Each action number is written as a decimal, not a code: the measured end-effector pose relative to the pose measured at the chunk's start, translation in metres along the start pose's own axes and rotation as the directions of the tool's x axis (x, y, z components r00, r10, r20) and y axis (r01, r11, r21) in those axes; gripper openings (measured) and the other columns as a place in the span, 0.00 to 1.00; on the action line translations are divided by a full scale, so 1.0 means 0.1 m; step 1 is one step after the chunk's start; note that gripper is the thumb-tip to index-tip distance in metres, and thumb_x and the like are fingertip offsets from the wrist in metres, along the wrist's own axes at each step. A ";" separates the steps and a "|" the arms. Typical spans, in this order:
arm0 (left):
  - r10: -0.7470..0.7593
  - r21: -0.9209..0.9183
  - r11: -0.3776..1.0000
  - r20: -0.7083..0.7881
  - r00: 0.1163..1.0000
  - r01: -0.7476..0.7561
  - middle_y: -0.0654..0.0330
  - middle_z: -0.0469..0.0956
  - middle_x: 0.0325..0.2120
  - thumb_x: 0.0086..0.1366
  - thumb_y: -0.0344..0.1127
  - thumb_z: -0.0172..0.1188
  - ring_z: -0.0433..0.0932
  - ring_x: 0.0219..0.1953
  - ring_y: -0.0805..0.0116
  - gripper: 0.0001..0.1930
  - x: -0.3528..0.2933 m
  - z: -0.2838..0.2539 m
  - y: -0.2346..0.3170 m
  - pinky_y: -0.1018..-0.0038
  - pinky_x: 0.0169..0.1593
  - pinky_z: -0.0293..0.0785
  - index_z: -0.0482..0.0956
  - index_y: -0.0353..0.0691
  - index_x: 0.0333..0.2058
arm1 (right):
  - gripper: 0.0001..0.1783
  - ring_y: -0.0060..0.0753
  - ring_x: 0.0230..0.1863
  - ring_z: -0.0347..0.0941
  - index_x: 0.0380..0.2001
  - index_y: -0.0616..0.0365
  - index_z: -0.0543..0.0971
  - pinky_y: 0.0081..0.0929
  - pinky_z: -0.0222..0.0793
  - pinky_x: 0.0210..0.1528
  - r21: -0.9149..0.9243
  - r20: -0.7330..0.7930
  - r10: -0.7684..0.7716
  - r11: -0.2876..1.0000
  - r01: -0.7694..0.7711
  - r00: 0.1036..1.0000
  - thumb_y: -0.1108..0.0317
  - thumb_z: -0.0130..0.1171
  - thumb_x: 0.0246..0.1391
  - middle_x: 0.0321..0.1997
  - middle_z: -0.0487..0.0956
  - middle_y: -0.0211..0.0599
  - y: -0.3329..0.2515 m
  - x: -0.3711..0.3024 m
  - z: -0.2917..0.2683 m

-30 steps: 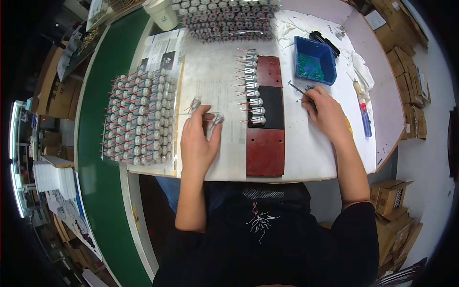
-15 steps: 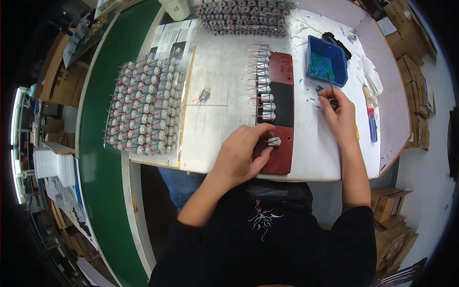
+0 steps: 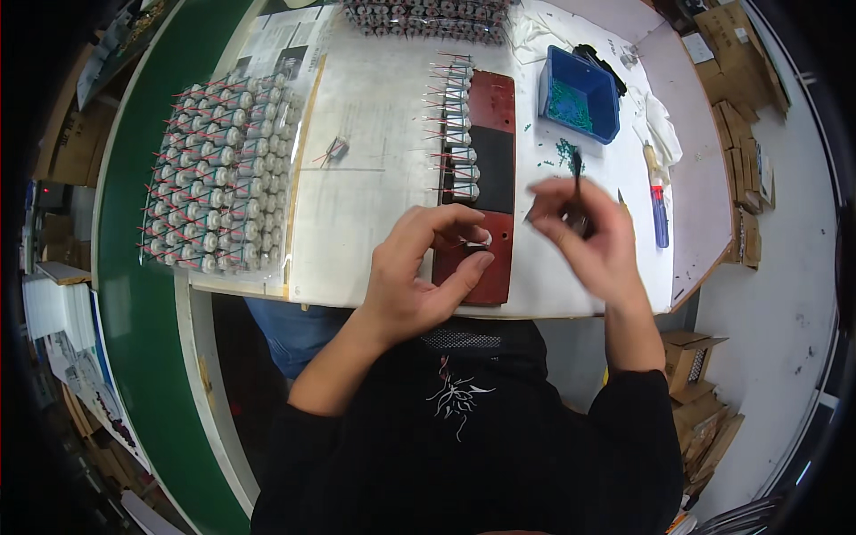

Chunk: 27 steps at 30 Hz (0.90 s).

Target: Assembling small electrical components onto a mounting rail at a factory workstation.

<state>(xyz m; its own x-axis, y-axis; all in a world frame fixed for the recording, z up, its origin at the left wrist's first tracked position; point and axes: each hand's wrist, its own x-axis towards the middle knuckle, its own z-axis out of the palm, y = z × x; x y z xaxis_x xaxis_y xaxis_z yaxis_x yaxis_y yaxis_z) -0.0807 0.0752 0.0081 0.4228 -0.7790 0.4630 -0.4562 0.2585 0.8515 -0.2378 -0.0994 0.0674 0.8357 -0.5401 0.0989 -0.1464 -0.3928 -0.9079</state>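
Observation:
My left hand [image 3: 415,267] is curled at the near end of a dark red board [image 3: 495,267]. Its thumb and index finger close round a small silver motor [image 3: 480,239], mostly covered by the fingers. In my right hand [image 3: 597,236], to the right of the board, a slim dark tool [image 3: 578,165] is gripped, its thin end pointing away from me; motion blur hides its exact kind. Along the board's left edge stands a row of small motors [image 3: 464,156] with red and dark wires. Small green pieces [image 3: 568,153] lie beyond the tool.
A blue bin [image 3: 584,129] holds more green pieces. On the left sits a plastic-wrapped block of wired motors [image 3: 218,169], with another batch [image 3: 428,20] at the back. One loose motor [image 3: 336,149] lies between. A screwdriver [image 3: 658,201] rests at right, near white cloth [image 3: 662,129].
My right hand has swung from beside the green pieces toward my left hand, carrying the tool. The left fingers now cover more of the motor. The whole view has shifted slightly.

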 end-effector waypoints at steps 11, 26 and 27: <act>-0.353 -0.539 0.733 0.220 0.909 0.415 0.63 0.82 0.37 0.64 0.25 0.69 0.80 0.42 0.81 0.27 0.02 -0.11 0.21 0.81 0.47 0.75 0.69 0.36 0.59 | 0.18 0.37 0.32 0.80 0.42 0.60 0.84 0.24 0.74 0.31 -0.342 0.322 -0.635 0.614 0.712 0.702 0.84 0.69 0.44 0.41 0.85 0.38 -0.23 -0.04 0.12; -0.404 -0.680 0.677 -0.021 0.914 0.284 0.56 0.82 0.39 0.65 0.19 0.66 0.81 0.44 0.77 0.26 0.00 0.07 0.23 0.80 0.50 0.77 0.64 0.36 0.57 | 0.04 0.29 0.42 0.76 0.36 0.66 0.81 0.25 0.71 0.47 0.358 -0.108 -0.061 0.929 0.096 0.992 0.77 0.66 0.58 0.40 0.80 0.37 -0.03 -0.11 0.62; -0.378 -0.663 0.710 -0.076 0.923 0.237 0.56 0.82 0.38 0.65 0.19 0.65 0.81 0.44 0.77 0.25 -0.02 0.08 0.22 0.80 0.50 0.77 0.64 0.36 0.57 | 0.04 0.28 0.43 0.76 0.36 0.66 0.81 0.25 0.71 0.48 0.351 -0.127 -0.101 0.926 0.140 0.987 0.77 0.66 0.58 0.40 0.80 0.37 0.00 -0.09 0.64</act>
<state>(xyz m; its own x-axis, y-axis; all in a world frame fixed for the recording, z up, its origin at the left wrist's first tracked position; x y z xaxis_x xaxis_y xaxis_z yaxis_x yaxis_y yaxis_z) -0.0978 0.0774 0.0239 0.6219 -0.7733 0.1238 0.2956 0.3782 0.8773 -0.2119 -0.0466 0.0409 0.7724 -0.5875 0.2413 0.1677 -0.1778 -0.9697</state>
